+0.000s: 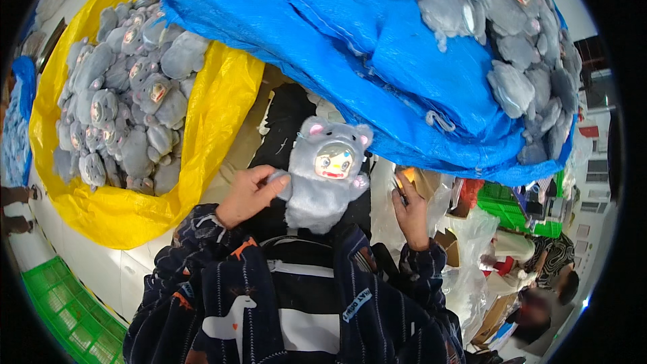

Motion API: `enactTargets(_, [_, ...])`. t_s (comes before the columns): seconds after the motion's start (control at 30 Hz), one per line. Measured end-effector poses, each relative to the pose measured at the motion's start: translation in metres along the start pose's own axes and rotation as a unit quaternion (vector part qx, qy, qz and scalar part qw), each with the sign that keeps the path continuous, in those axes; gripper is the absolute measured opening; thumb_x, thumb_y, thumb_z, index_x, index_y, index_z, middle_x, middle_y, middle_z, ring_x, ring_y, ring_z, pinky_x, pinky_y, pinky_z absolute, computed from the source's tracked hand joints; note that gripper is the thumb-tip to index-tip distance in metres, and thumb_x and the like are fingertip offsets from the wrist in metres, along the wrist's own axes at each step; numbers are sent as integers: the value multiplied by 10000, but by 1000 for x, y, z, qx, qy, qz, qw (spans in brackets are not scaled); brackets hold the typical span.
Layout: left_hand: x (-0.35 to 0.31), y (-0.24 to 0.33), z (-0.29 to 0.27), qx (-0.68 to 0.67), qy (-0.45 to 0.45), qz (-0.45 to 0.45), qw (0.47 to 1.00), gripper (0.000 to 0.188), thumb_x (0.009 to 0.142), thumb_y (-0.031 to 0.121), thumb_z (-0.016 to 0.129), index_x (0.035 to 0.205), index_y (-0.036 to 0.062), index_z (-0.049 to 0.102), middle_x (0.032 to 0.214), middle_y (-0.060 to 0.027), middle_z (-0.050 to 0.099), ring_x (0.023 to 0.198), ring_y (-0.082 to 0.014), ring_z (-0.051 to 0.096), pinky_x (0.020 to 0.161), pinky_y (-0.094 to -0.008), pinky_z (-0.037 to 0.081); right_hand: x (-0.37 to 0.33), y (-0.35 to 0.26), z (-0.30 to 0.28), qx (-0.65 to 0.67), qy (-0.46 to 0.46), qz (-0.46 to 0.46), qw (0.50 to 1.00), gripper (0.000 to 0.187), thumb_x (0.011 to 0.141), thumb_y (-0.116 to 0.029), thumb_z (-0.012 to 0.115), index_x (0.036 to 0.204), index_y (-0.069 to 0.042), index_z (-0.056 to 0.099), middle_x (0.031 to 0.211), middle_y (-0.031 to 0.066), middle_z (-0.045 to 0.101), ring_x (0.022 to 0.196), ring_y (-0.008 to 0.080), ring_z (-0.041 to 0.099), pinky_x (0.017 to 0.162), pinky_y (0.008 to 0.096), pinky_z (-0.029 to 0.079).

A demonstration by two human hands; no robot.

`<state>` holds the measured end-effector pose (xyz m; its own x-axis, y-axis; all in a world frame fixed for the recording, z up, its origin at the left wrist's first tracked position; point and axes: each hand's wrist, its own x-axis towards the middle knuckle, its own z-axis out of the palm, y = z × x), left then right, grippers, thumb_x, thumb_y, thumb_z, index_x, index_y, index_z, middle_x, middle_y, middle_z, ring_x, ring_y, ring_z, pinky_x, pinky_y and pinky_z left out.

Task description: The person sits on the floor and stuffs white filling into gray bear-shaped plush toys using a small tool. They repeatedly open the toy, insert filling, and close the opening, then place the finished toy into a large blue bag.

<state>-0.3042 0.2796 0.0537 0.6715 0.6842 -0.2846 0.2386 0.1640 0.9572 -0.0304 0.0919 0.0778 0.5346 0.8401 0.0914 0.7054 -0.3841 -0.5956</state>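
Note:
A grey plush doll (pixel 326 174) with a printed face, pink-lined ears and a fluffy body sits upright on my lap. My left hand (pixel 248 194) grips its arm on the left side. My right hand (pixel 411 210) is to the right of the doll, fingers closed around a small tool (pixel 404 180) with an orange tip, apart from the doll. Both sleeves are dark blue with a pattern.
A yellow bag (pixel 216 121) at the left holds several grey plush dolls (pixel 121 114). A blue tarp (pixel 377 47) ahead carries more grey dolls (pixel 519 40) at the right. Green crates (pixel 60 310) lie lower left and right. Another person (pixel 539 269) sits at the lower right among plastic bags.

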Motion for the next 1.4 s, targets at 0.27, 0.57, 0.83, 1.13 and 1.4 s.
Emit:
enactTargets(0.27, [45,29,-9,98,104,158,977,179,843,130,597,889,-42,617,780,-141,617,658,-220,592,587,-295,450,8,12,-1,-86,4,2,996,170,697,-44,657,828,11,563,805,161,565,735,363,567,622,405,446])
enactTargets(0.57, [81,27,14,-16,-2,90,996,189,847,155,630,919,-19,624,777,-10,610,686,-54,531,589,-210,426,12,-4,9,64,15,36,997,116,811,-70,624,847,38,600,800,175,609,699,266,606,605,331,450])
enactTargets(0.83, [58,41,32,80,-18,200,976,151,854,131,610,816,-11,578,821,-22,555,672,-86,493,583,-237,413,41,-40,13,203,48,-8,978,194,799,-139,672,843,31,589,671,94,542,599,125,457,551,279,383])
enactTargets(1.13, [40,30,24,-361,-72,-48,929,228,932,232,519,1001,22,576,949,-20,567,900,-85,529,770,-211,429,50,-37,19,279,-37,65,957,217,847,-167,637,917,28,572,737,32,548,698,80,463,624,239,404])
enactTargets(1.4, [48,26,33,-77,-24,90,993,76,855,74,610,899,13,611,816,9,574,716,-52,524,659,-184,422,49,-40,22,291,-51,89,951,218,860,-171,631,923,27,567,738,7,543,703,65,455,624,225,398])
